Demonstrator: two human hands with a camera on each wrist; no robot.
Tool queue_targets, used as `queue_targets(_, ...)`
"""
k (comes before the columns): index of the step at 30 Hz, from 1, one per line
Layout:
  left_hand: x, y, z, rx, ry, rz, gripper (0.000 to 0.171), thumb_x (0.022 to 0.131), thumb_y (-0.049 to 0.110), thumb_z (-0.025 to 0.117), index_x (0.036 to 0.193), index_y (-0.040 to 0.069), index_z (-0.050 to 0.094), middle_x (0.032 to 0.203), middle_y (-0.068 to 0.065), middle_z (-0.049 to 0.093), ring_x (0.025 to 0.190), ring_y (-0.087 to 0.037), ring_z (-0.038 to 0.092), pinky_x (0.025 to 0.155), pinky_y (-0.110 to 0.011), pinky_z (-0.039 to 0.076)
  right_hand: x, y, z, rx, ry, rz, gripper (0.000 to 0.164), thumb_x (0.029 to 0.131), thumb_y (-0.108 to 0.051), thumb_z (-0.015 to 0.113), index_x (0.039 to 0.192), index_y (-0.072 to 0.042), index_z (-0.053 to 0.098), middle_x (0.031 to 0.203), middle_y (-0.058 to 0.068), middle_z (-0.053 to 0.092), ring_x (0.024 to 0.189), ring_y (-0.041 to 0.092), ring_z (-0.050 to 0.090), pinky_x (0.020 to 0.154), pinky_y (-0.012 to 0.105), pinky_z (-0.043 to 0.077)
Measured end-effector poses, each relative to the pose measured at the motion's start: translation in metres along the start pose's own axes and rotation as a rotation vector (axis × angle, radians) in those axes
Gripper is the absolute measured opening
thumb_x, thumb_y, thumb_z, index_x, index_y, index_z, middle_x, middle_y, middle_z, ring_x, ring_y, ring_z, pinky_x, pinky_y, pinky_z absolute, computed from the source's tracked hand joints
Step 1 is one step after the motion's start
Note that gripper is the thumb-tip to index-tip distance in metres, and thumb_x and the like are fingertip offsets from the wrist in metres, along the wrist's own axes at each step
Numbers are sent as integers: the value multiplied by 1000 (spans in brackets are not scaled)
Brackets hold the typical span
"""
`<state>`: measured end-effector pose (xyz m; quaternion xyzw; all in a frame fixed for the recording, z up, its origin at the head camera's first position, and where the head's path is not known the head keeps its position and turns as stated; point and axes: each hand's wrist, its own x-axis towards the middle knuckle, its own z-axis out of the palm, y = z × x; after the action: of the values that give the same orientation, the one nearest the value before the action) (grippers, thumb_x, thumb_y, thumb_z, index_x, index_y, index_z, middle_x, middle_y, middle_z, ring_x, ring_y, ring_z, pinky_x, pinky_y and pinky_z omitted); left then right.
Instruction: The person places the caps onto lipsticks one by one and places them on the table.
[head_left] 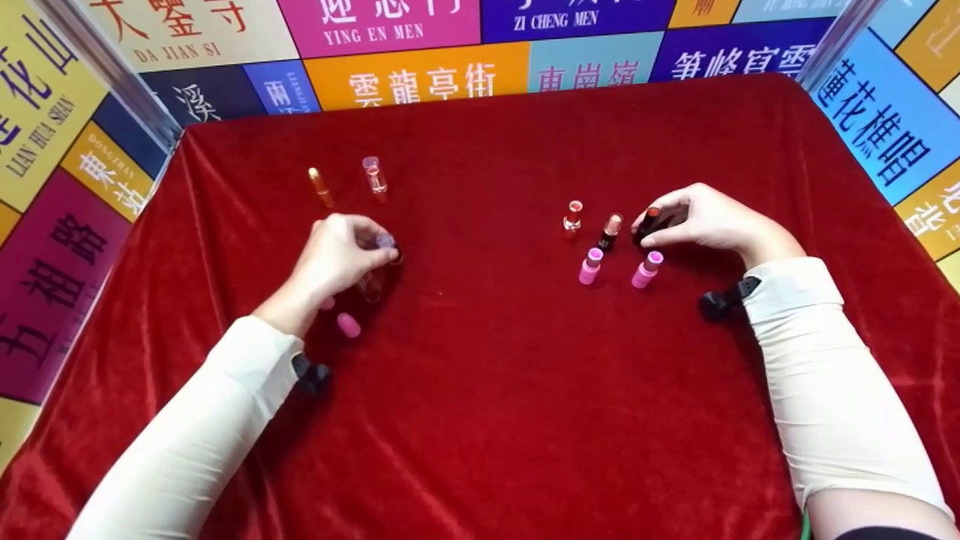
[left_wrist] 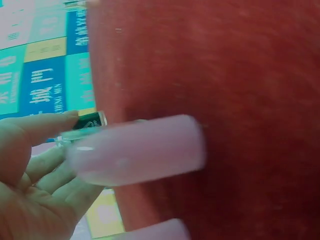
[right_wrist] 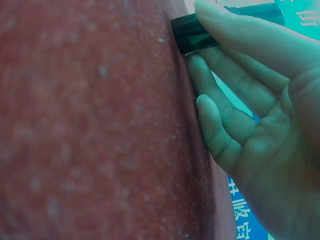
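Note:
My left hand (head_left: 334, 251) pinches a small clear-and-black lipstick cap (head_left: 386, 241) between thumb and fingers, just over the cloth. Partly hidden under that hand lies a clear cap (head_left: 370, 289). Beside the wrist are two pink caps, one (head_left: 349, 325) in plain sight, the other (head_left: 327, 303) mostly covered. Over on the right, my right hand (head_left: 705, 221) grips an upright black lipstick (head_left: 649, 217) with a red tip. Close by stand a second black lipstick (head_left: 612, 229), a red-and-silver lipstick (head_left: 573, 217) and two pink lipsticks (head_left: 590, 266) (head_left: 647, 268).
Farther back on the left stand a gold tube (head_left: 320, 186) and a clear-topped tube (head_left: 374, 178). Wrinkled red velvet (head_left: 480, 390) covers the table. Colourful lettered panels (head_left: 420, 79) line the back and sides.

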<state>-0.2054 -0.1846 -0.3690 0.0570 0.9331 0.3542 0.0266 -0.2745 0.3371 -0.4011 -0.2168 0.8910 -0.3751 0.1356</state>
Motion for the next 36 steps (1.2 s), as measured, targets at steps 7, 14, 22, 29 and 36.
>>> queue_targets(7,-1,20,-23,-131,130,51,22,93,17,84,109,3,80,103,-13,80,101,-23,78,92,-27,57,1,1,0,5,-2,5,25,88,-6,88,112,-3,81,101,8,80,85,3,71,76,13,53)
queue_targets(14,7,23,-22,-433,206,79,29,93,11,81,118,-3,77,104,-8,78,93,-9,72,89,-22,55,1,2,1,6,7,0,24,88,-6,88,110,-2,81,98,6,80,84,3,72,75,12,54)
queue_targets(22,21,21,-11,-703,245,106,34,91,3,83,121,-7,75,102,3,78,96,-12,72,90,-24,57,1,1,0,-19,13,7,23,88,-9,89,110,-5,82,99,7,81,84,3,71,74,13,52)
queue_targets(29,24,20,-11,-767,233,142,33,91,1,83,121,-8,75,97,5,79,96,-14,72,88,-26,59,-1,2,-1,-7,26,8,23,87,-8,89,108,-2,80,95,3,80,83,4,71,73,13,53)
queue_targets(36,18,23,-19,-841,256,189,24,91,1,83,114,-6,78,98,-1,79,90,-16,71,83,-27,59,-1,-10,-5,118,96,22,24,90,-2,85,110,6,74,95,-4,81,88,2,74,79,13,55)
